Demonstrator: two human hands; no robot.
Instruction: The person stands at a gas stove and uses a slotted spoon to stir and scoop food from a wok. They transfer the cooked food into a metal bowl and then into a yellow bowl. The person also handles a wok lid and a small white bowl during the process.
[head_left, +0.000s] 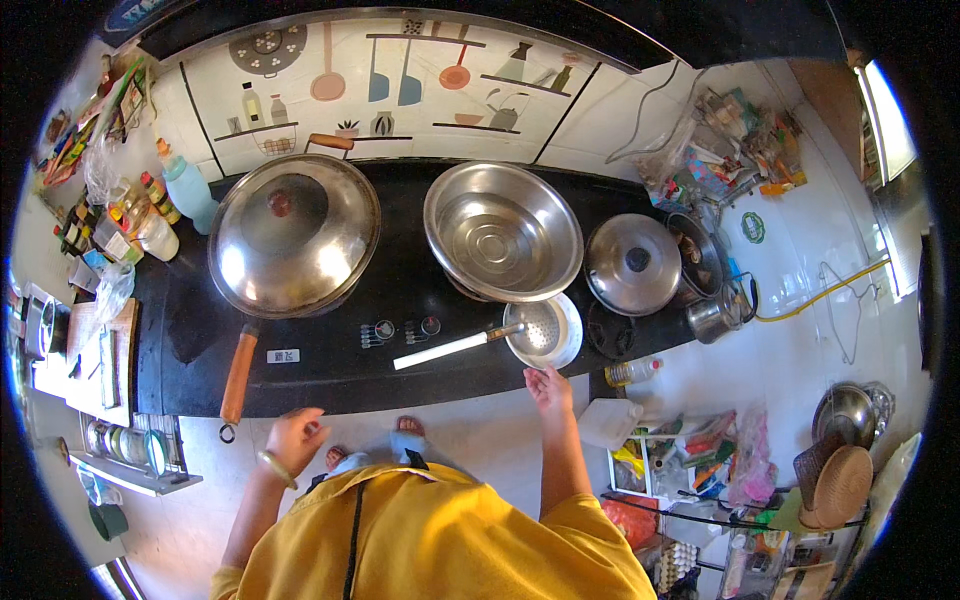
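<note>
My left hand (298, 439) hangs before the counter's front edge, fingers loosely curled and holding nothing that I can see. Above it a wok with a wooden handle (238, 375) stands under a domed metal lid (292, 232). My right hand (549, 390) is at the near rim of a white bowl (572, 334); whether its fingers touch or grip the rim is unclear. A perforated skimmer (538, 330) lies in that bowl, its white handle (442, 351) reaching left over the black cooktop (330, 382). Behind the bowl is a wide steel basin (502, 225).
Right of the basin are a lidded pot (632, 266), a dark pan (694, 251) and a small steel pot (712, 319). Bottles (159, 199) and a cutting board (124, 360) stand at left. An oil bottle (634, 371) and a white jug (609, 421) are at lower right.
</note>
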